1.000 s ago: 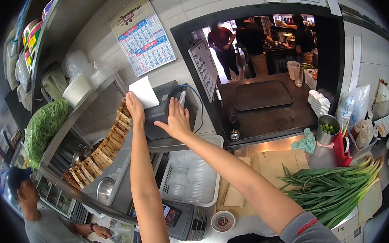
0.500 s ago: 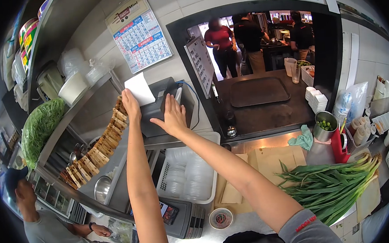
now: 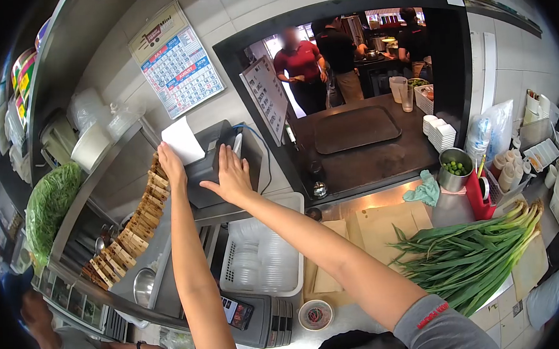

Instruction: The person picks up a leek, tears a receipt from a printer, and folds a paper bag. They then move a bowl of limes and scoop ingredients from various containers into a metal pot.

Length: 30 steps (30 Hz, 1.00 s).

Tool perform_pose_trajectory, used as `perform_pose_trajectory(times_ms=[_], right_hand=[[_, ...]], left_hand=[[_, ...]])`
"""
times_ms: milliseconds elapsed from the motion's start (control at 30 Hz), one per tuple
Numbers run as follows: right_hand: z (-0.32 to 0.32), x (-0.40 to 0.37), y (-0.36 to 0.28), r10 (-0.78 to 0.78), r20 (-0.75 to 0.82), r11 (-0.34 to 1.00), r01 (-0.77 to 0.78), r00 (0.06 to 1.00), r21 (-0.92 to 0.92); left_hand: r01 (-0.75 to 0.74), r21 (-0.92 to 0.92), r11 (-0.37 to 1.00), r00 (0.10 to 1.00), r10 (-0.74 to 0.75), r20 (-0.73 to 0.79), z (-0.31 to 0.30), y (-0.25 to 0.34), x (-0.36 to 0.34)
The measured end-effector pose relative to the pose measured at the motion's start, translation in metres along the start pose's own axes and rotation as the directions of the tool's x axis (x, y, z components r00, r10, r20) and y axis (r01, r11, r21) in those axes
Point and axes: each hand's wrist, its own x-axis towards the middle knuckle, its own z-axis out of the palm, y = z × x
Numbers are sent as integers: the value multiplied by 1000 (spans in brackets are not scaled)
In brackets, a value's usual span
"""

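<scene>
Left hand (image 3: 171,163) pinches lower edge of white receipt slip (image 3: 182,141); slip stands just above fingers, at top of grey printer (image 3: 204,174). Right hand (image 3: 232,177) spread flat, fingers apart, pressing printer front. Printer slot hidden behind hands; slip's print unreadable.

Slip (image 3: 183,141) white; printer (image 3: 210,169) dk grey. Calendar (image 3: 173,59) white w/ blue & red grid. Scallions (image 3: 470,255) green. Cloth (image 3: 423,191) teal. Basket (image 3: 231,267) white. Sleeve (image 3: 439,328) grey w/ red lettering. Tray (image 3: 353,128) dk brown.
</scene>
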Motion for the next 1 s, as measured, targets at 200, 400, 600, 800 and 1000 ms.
perform_pose_trajectory(times_ms=[200, 400, 600, 800, 1000], right_hand=[[3, 0, 1, -6, -29, 1000, 6, 1000, 8], [3, 0, 1, -1, -40, 1000, 2, 999, 8], [2, 0, 1, -4, -36, 1000, 4, 999, 11], [2, 0, 1, -3, -26, 1000, 4, 1000, 17], [5, 2, 4, 5, 13, 998, -6, 1000, 59]], left_hand=[[29, -37, 999, 998, -31, -46, 3, -3, 0], [-11, -76, 997, 1000, 10, -8, 1, -2, 0], [76, -58, 995, 996, -74, 39, -3, -12, 6], [-7, 41, 999, 1000, 8, -13, -1, -5, 0], [0, 142, 990, 1000, 1, -1, 0, 14, -14]])
